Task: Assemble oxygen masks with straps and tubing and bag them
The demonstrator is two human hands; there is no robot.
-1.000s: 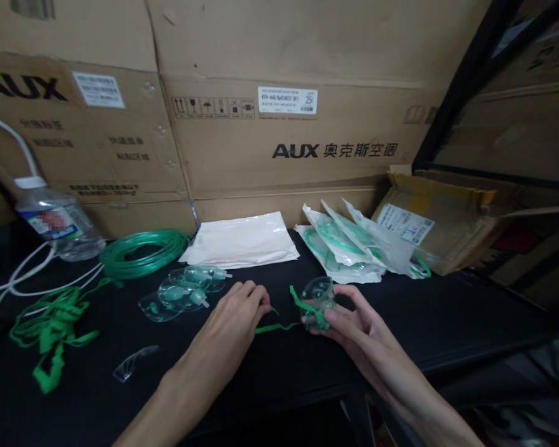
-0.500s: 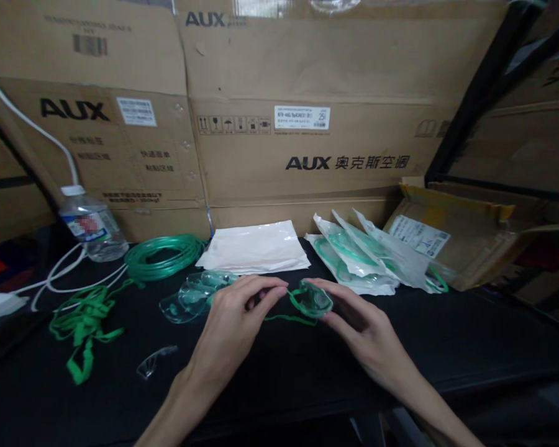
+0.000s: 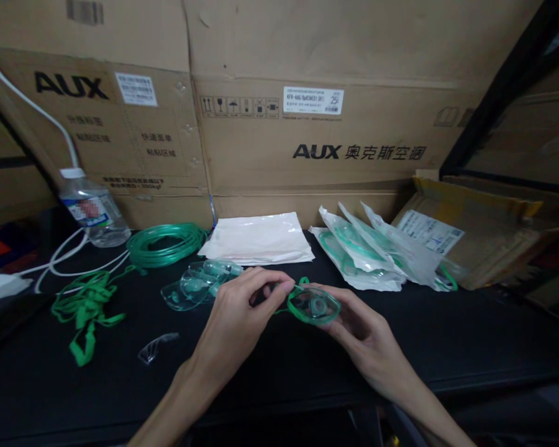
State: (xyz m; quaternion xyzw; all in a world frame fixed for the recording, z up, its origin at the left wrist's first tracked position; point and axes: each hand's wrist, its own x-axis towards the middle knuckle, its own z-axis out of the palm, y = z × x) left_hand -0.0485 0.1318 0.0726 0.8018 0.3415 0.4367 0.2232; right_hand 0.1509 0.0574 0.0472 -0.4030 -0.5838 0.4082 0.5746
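Note:
A clear, green-tinted oxygen mask [image 3: 317,307] is in my right hand [image 3: 364,320], its open side turned up towards me. My right fingers and thumb close around its right end. At the mask's left edge, my left hand [image 3: 245,305] pinches a thin green elastic strap [image 3: 291,305] between thumb and forefinger. Part of the strap runs behind the mask, where it is hidden. Just beyond my left hand lie several more clear masks [image 3: 193,287] in a heap. A bundle of green elastic straps [image 3: 90,304] rests on the black table further left.
Coiled green tubing [image 3: 165,245] and a water bottle [image 3: 97,214] stand at the back left. White pouches [image 3: 258,239] lie at the back middle, with filled pouches [image 3: 358,251] to their right. An opened carton [image 3: 475,236] is at the far right. Small clear plastic pieces [image 3: 158,347] lie front left.
The mask has turned in my right hand, so its open side now faces me more. My left hand stays pinched on the strap. The camera view has tipped down a little.

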